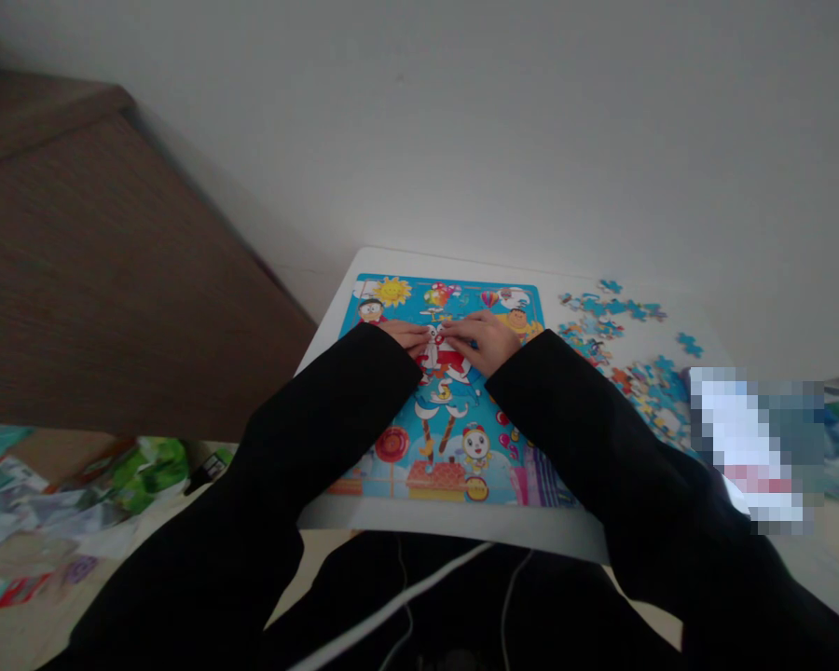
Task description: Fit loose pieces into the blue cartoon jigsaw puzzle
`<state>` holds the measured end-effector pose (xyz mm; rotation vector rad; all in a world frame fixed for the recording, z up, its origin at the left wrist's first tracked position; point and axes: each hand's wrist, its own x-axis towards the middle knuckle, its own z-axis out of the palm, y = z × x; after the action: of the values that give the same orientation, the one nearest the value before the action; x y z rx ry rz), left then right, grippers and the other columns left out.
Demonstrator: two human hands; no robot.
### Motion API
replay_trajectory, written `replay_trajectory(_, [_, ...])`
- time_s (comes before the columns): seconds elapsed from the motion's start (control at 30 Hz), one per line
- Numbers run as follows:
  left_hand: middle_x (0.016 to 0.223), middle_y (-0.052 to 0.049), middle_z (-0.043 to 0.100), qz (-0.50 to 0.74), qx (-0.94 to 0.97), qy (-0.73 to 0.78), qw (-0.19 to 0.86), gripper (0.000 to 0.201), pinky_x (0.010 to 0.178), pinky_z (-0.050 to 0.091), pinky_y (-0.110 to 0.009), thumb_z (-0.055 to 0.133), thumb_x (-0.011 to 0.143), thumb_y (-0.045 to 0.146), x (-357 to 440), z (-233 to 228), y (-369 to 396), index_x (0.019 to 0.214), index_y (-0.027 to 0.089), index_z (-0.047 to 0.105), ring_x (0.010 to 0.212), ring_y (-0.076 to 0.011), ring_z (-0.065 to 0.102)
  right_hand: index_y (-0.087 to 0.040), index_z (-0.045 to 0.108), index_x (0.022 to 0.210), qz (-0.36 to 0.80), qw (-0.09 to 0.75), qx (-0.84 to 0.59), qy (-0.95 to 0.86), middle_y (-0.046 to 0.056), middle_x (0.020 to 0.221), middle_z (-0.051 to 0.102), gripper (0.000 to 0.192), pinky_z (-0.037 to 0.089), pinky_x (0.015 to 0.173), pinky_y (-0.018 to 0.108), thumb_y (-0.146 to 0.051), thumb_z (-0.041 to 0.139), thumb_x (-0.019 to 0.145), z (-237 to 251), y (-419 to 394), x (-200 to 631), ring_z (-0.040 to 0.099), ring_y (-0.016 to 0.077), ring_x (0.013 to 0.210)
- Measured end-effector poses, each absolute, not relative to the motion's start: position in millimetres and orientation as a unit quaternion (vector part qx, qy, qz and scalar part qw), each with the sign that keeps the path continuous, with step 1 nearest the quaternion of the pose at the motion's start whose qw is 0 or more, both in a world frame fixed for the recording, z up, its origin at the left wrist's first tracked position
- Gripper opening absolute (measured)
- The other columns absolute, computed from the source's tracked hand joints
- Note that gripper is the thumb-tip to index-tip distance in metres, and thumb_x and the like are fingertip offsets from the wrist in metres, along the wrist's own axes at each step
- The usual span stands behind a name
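A colourful cartoon jigsaw puzzle lies flat in a blue frame on a small white table. My left hand and my right hand meet over the upper middle of the picture. Their fingertips close on a small puzzle piece at the white face of the central figure. My fingers partly cover that piece, so its outline is not clear. Loose puzzle pieces lie heaped to the right of the frame, with several more towards the back.
At the table's right edge lies a phone-like object, blurred by pixels. A wall rises behind the table, and a brown wooden cabinet stands at the left. Bags and wrappers lie low at the left. A white cable crosses my lap.
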<state>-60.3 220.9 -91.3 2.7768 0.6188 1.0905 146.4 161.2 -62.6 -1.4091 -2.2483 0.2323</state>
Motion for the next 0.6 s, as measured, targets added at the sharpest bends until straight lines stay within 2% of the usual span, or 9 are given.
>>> replay_trajectory(0.17, [0.084, -0.009, 0.07, 0.373, 0.905, 0.195, 0.058, 0.043, 0.068, 0.056, -0.026, 0.035, 0.092, 0.041, -59, -93, 218, 0.081, 0.017, 0.068, 0.075, -0.0152, 0.067, -0.017, 0.069, 0.095, 0.055, 0.282, -0.459, -0.841, 0.007, 0.1, 0.068, 0.029, 0.043, 0.086, 0.034, -0.035, 0.048, 0.086, -55, 156, 142, 0.058, 0.0185, 0.091])
replay_trajectory(0.33, [0.092, -0.007, 0.07, 0.356, 0.909, 0.197, 0.086, 0.028, 0.075, 0.055, -0.025, 0.046, 0.089, 0.037, -65, -102, 222, 0.091, 0.018, 0.067, 0.083, -0.0146, 0.066, -0.017, 0.07, 0.093, 0.037, 0.246, -0.431, -0.868, 0.009, 0.086, 0.069, 0.038, 0.045, 0.075, 0.032, -0.049, 0.058, 0.076, -50, 151, 136, 0.058, 0.02, 0.081])
replay_trajectory(0.6, [0.085, -0.005, 0.071, 0.414, 0.89, 0.177, 0.068, 0.022, 0.071, 0.055, -0.02, 0.053, 0.085, 0.033, -61, -98, 220, 0.082, 0.018, 0.068, 0.077, -0.0128, 0.067, -0.019, 0.07, 0.095, 0.066, 0.257, -0.437, -0.86, 0.005, 0.082, 0.07, 0.027, 0.045, 0.072, 0.029, -0.037, 0.064, 0.074, -53, 154, 138, 0.059, 0.0181, 0.077])
